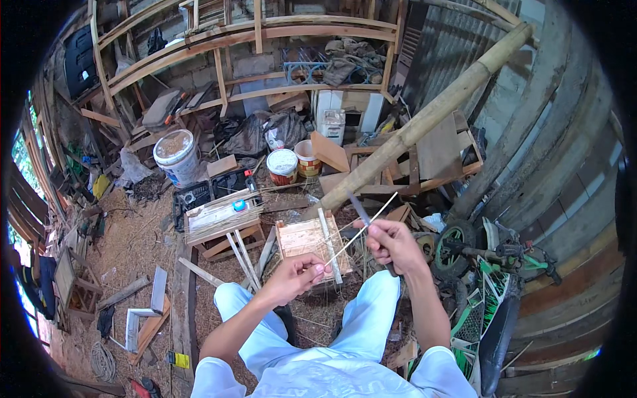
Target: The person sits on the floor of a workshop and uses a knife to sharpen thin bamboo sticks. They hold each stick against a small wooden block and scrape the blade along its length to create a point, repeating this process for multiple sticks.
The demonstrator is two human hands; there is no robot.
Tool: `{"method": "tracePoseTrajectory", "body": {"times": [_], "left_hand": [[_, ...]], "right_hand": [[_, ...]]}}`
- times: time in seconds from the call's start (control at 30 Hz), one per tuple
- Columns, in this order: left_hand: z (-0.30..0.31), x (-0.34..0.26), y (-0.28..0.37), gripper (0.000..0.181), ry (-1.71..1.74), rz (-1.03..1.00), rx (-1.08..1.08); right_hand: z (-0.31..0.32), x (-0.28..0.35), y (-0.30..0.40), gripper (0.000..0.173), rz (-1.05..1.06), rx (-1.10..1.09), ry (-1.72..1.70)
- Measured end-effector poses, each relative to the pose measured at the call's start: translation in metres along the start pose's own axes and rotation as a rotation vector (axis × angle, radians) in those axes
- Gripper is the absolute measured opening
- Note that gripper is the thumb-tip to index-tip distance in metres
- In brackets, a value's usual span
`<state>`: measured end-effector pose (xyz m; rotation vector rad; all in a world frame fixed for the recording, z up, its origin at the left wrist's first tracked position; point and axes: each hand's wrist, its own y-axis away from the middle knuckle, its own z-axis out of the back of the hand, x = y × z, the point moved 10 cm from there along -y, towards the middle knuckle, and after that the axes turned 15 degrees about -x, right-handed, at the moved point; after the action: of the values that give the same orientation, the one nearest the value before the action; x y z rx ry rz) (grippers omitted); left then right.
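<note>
My left hand pinches the lower end of a thin, pale strip, which looks like split bamboo. The strip slants up to the right, past my other hand. In my right hand is a knife, its blade pointing up and away and crossing the strip. Whether the right fingers also hold the strip I cannot tell. Below the hands, in front of my knees, stands a low wooden stool or box covered with shavings. A pale wooden slat lies along its right side.
Left of it, a small wooden bench carries many thin strips and a blue tape roll. A thick bamboo pole slants across the right. Behind stand buckets; a small green motorbike is at right. Shavings cover the floor.
</note>
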<state>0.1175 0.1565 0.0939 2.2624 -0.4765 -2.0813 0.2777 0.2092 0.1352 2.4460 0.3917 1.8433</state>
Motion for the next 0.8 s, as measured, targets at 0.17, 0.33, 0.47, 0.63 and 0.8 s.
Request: {"method": "tracePoseTrajectory", "body": {"times": [0.17, 0.33, 0.47, 0.63, 0.8], "left_hand": [[-0.001, -0.003, 0.001, 0.022, 0.029, -0.038, 0.01], [0.006, 0.008, 0.002, 0.022, 0.028, 0.018, 0.028], [0.004, 0.012, 0.002, 0.022, 0.088, 0.042, 0.059], [0.034, 0.032, 0.01, 0.023, 0.11, 0.092, 0.046], [0.026, 0.017, 0.005, 0.024, 0.049, 0.001, -0.015]], "right_hand": [[0.014, 0.005, -0.002, 0.026, 0.0, -0.05, -0.006], [0.033, 0.021, -0.007, 0.024, 0.055, -0.108, 0.023], [0.043, 0.029, -0.014, 0.023, 0.05, -0.162, 0.056], [0.156, 0.074, -0.03, 0.02, 0.357, -0.491, 0.001], [0.101, 0.073, -0.009, 0.025, 0.342, -0.451, 0.07]]}}
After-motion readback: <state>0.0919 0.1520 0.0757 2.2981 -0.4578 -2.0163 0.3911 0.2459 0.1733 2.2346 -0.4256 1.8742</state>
